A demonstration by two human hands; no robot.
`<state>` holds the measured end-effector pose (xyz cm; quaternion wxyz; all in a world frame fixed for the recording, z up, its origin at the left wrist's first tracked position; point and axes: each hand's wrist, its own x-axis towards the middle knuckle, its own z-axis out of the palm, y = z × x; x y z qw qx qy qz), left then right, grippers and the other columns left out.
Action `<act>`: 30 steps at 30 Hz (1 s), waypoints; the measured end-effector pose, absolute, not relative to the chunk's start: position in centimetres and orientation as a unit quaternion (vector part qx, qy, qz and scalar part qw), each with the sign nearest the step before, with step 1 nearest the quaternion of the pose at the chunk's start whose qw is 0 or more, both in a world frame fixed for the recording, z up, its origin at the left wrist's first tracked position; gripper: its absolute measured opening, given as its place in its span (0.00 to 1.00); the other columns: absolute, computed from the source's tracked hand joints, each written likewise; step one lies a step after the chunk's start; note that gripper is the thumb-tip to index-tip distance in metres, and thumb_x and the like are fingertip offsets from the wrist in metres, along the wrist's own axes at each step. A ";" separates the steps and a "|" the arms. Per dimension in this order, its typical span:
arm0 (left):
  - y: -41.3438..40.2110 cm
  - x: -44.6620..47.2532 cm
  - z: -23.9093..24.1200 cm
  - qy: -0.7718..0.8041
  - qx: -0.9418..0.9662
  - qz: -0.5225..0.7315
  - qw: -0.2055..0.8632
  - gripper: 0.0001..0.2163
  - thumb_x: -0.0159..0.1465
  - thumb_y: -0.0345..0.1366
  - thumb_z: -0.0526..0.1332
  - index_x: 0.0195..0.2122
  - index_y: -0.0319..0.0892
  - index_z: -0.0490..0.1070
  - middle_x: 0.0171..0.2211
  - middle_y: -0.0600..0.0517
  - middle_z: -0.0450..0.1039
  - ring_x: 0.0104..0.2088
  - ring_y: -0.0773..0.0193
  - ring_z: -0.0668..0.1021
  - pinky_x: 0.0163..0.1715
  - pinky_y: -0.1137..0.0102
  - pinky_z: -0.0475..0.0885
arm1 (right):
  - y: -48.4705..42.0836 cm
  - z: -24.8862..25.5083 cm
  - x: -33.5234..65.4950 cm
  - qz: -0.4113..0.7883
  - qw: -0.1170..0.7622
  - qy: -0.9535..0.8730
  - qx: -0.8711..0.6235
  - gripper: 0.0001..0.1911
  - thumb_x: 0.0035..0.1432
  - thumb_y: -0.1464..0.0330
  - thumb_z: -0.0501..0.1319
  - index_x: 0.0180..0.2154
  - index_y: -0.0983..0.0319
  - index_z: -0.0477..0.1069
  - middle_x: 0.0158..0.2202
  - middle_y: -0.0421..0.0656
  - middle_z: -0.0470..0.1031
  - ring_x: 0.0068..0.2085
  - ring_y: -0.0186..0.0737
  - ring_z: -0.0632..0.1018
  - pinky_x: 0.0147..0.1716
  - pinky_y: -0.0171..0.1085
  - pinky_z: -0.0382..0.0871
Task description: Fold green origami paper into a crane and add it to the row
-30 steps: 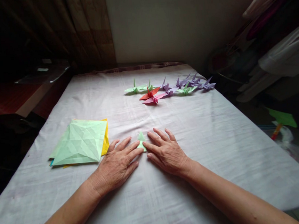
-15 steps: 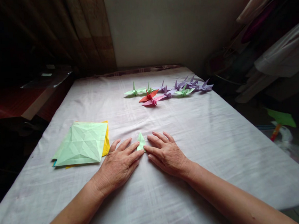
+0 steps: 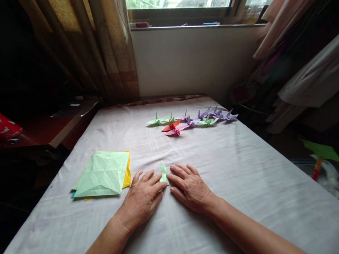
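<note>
A small light-green folded paper with a pointed tip lies flat on the cloth-covered table. From its left side, my left hand rests on it, fingers spread, with the index finger and thumb touching its edge and lower part. My right hand lies flat on the other side, its index fingertip at the paper's right edge. Both hands are open, palms down. The paper's lower end is partly covered by fingers. Left of my left hand sits a stack of creased paper sheets, pale green on top with yellow showing beneath.
Toward the far edge stand several folded paper cranes: green, red, pink and purple. A dark red desk is at the left. Clothes hang at the right, above a green pinwheel-like piece.
The camera has tilted up, so the window and its sill now show and the table sits lower in view. Both hands keep nearly the same pose on the paper.
</note>
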<state>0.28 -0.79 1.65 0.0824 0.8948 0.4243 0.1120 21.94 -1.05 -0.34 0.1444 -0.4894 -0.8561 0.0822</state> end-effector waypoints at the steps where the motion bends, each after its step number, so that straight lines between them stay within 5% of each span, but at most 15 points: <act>1: -0.8 0.3 1.6 0.425 0.894 0.114 0.086 0.12 0.69 0.37 0.56 0.51 0.54 0.73 0.57 0.54 0.73 0.59 0.52 0.70 0.61 0.46 0.56 | -0.9 -0.1 21.9 0.083 0.140 -0.857 -0.489 0.19 0.65 0.62 0.58 0.57 0.55 0.69 0.62 0.48 0.68 0.63 0.53 0.66 0.61 0.57 0.54; 11: -1.0 0.4 2.1 0.435 0.887 0.119 0.102 0.12 0.70 0.35 0.56 0.50 0.54 0.73 0.56 0.55 0.74 0.59 0.51 0.71 0.60 0.42 0.55 | 0.1 -0.3 21.3 0.094 0.209 -0.836 -0.499 0.10 0.63 0.69 0.59 0.45 0.55 0.76 0.52 0.46 0.75 0.54 0.46 0.74 0.55 0.50 0.63; 18: -0.4 0.1 0.6 0.439 0.883 0.140 0.090 0.13 0.66 0.33 0.59 0.51 0.52 0.73 0.54 0.53 0.76 0.58 0.50 0.72 0.62 0.45 0.54 | -0.1 -2.4 21.3 0.083 0.284 -0.810 -0.506 0.14 0.59 0.71 0.61 0.48 0.58 0.76 0.52 0.48 0.75 0.55 0.50 0.73 0.56 0.51 0.64; 30: -0.1 1.5 -0.5 0.434 0.871 0.231 -0.017 0.07 0.67 0.37 0.60 0.45 0.47 0.75 0.42 0.51 0.81 0.45 0.55 0.79 0.59 0.52 0.59 | 0.0 -2.5 21.4 0.087 0.288 -0.811 -0.502 0.17 0.58 0.69 0.63 0.50 0.55 0.76 0.53 0.47 0.75 0.57 0.52 0.72 0.57 0.54 0.62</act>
